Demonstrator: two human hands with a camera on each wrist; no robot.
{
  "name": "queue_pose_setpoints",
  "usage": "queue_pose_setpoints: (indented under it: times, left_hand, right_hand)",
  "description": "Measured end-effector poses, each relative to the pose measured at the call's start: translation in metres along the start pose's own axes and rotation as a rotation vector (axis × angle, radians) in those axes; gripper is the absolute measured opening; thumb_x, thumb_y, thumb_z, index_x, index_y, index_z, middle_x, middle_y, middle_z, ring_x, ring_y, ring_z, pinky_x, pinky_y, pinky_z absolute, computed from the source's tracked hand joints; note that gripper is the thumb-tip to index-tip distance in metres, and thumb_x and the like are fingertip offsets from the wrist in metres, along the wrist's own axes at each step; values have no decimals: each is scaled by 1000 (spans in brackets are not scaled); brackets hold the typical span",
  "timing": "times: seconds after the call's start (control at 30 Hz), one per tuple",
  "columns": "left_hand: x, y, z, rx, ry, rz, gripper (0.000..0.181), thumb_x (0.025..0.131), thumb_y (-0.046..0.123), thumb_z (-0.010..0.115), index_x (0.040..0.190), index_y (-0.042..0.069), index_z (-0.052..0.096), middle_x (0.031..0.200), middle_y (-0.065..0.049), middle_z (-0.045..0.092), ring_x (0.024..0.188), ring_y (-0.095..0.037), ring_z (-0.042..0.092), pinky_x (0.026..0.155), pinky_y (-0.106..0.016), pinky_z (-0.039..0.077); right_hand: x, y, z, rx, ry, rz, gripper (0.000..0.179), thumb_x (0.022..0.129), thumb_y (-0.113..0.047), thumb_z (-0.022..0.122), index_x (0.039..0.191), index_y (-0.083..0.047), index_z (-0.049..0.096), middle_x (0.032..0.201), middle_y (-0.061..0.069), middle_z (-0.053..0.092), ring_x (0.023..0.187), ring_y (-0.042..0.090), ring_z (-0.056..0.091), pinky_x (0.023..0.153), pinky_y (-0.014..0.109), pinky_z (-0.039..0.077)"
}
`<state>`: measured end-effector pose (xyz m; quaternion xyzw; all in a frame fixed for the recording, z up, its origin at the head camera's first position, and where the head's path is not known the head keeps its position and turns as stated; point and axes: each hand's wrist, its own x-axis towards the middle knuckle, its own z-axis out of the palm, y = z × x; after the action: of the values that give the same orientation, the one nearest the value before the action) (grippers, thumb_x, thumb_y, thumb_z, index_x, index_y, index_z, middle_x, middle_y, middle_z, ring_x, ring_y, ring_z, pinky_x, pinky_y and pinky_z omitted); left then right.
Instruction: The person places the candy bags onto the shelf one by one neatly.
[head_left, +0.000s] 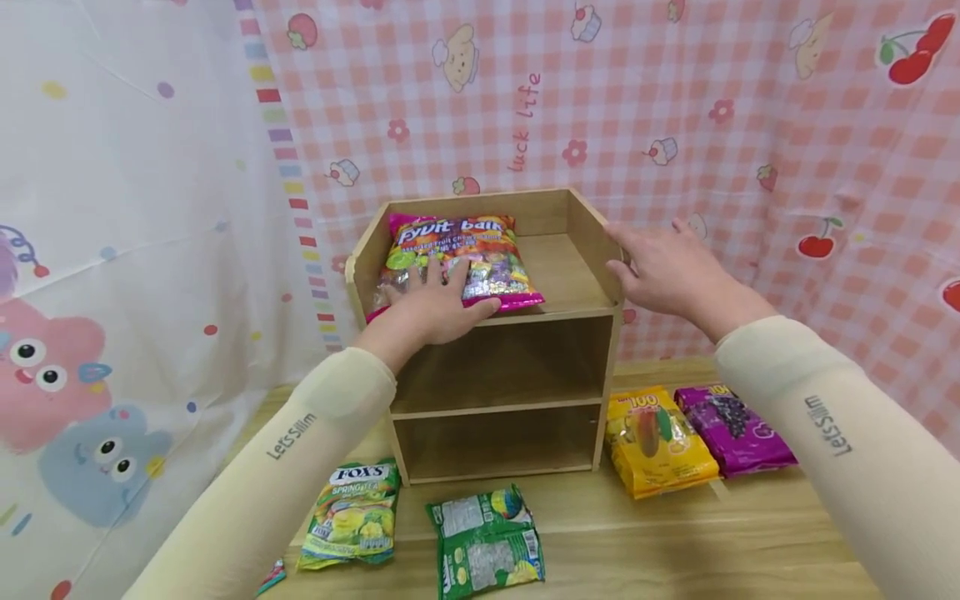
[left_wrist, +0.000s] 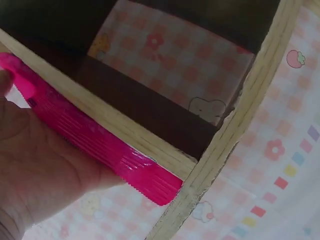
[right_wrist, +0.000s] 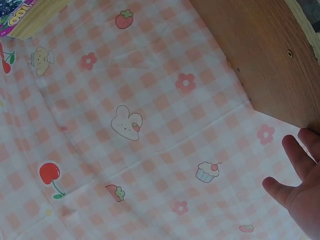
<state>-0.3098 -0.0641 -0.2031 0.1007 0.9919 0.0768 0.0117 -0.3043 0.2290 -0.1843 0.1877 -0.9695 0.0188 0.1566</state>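
A colourful bag of fruit chew candy with pink ends lies in the left part of the top tier of a small wooden shelf. My left hand rests on the bag's front half with its fingers spread. In the left wrist view, the bag's pink end hangs slightly over the shelf's front edge, beside my palm. My right hand is at the top of the shelf's right side panel, fingertips right at its edge, fingers extended and holding nothing.
On the wooden table, a yellow mango candy bag and a purple grape one lie right of the shelf. A Fox's candy bag and a green bag lie in front. A patterned cloth hangs behind.
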Motion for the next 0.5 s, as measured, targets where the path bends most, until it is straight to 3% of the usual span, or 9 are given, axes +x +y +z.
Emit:
queue_pose_setpoints:
  times: [0.17, 0.3, 0.43, 0.5]
  left_hand:
    - [-4, 4, 1, 17, -19, -24, 89, 95, 72, 33, 161, 23, -3, 164, -20, -9, 147, -47, -11, 108, -75, 1]
    - [-2, 10, -11, 4, 3, -41, 85, 96, 72, 26, 161, 21, 10, 163, -23, 2, 147, -48, -2, 108, -75, 4]
    - [10, 14, -23, -6, 69, 4, 82, 97, 71, 26, 160, 18, 20, 162, -24, 11, 148, -47, 4, 110, -73, 1]
    - [16, 12, -24, -10, 45, 30, 84, 96, 72, 30, 161, 21, 15, 163, -23, 6, 149, -45, -2, 109, -73, -2]
  right_hand:
    - [0, -1, -1, -2, 0, 0, 60, 104, -29, 47, 154, -2, 30, 139, 25, 53, 130, 45, 47, 114, 66, 6]
    - [1, -1, -1, -5, 0, -3, 60, 104, -29, 47, 154, -2, 30, 139, 24, 54, 130, 45, 47, 114, 67, 6]
    - [1, -1, -1, -4, 4, -3, 60, 104, -29, 47, 155, -2, 29, 138, 24, 54, 130, 45, 48, 114, 67, 6]
    - [1, -1, -1, -3, 1, -3, 60, 104, -29, 47, 155, -2, 29, 138, 24, 55, 130, 45, 47, 114, 67, 6]
